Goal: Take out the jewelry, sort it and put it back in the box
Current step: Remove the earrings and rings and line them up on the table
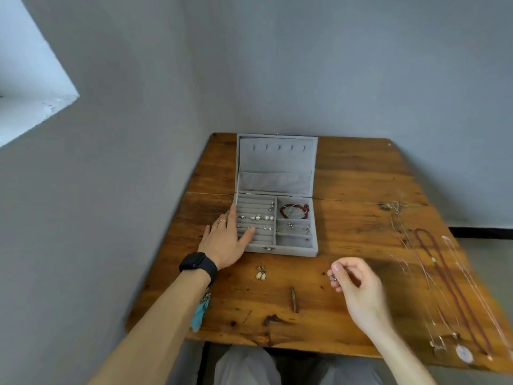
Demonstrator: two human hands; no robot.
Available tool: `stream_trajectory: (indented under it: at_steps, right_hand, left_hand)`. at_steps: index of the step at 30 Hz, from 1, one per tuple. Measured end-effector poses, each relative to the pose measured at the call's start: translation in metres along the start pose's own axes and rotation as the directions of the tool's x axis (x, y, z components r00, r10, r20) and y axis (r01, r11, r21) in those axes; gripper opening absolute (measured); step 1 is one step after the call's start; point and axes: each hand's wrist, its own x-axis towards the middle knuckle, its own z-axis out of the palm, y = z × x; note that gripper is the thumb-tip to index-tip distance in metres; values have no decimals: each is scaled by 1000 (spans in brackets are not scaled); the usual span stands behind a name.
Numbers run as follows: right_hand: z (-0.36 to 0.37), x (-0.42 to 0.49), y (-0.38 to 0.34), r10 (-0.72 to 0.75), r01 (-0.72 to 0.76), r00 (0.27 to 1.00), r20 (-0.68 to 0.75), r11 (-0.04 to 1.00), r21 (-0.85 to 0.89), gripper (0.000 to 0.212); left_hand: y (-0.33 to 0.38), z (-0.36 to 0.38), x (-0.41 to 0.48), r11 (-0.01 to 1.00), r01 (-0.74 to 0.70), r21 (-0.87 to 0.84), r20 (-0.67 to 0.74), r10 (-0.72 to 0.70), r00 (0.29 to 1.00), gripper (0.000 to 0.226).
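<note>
While the left hand (226,240) lies flat against the box (277,250), I see its fingers straight and a little spread: the forefinger runs along the box's left wall and the thumb reaches over the ring rolls. A ring (222,221) sits on one finger and a black watch (198,264) on the wrist. The right hand (355,284) hovers above the table (361,176), near the box's front right corner, with thumb and forefinger pinching a small silvery piece (333,277); the other fingers curl loosely, and blur keeps me from telling what the piece is. The box stands toward the far left of the table, its lid (274,162) open and upright. Pearl pieces (259,217) sit in a row across the ring rolls, with smaller ones on the row below. A red bracelet (294,211) fills the back right compartment, and small silver bits (298,227) lie in the compartment just in front of it. A pair of earrings (261,273) lies on the table just in front of the box, between the two hands. Several necklaces (449,287) are stretched out side by side along the table's right edge, well apart from the box, a dark red cord among thin chains. A turquoise feather piece (198,315) shows beside the left forearm at the table's near left edge.
</note>
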Motion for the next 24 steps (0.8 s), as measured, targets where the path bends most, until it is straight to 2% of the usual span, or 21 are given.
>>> stream_trajectory:
  at_steps: [2,4,6,8,11,14,24]
  right_hand:
    - [-2,-6,8,-70,69,997,-32,997,-39,7]
    - [2,-8,10,-147,142,988,-51,986,-89,9]
    - [6,-8,9,-197,188,979,-57,974,-127,8]
    - [7,-8,11,-225,214,972,-66,967,-137,7]
    - [5,-9,14,-270,259,961,-63,955,-143,4]
    - [6,-9,15,-277,265,958,-67,953,-149,1]
    - [4,-10,17,-291,279,954,-72,949,-145,0]
  left_hand:
    - [7,-4,-2,998,-1,61,-171,12,985,78]
    - [20,-7,-1,991,-9,132,-381,59,923,63]
    - [37,-12,8,980,-64,186,-445,143,884,45]
    - [54,-16,22,965,-135,223,-398,217,891,32]
    - [75,-20,44,953,-180,243,-302,251,920,28]
    - [85,-18,60,957,-131,258,-240,195,951,27]
    - [102,-14,69,934,-7,358,-233,96,968,20]
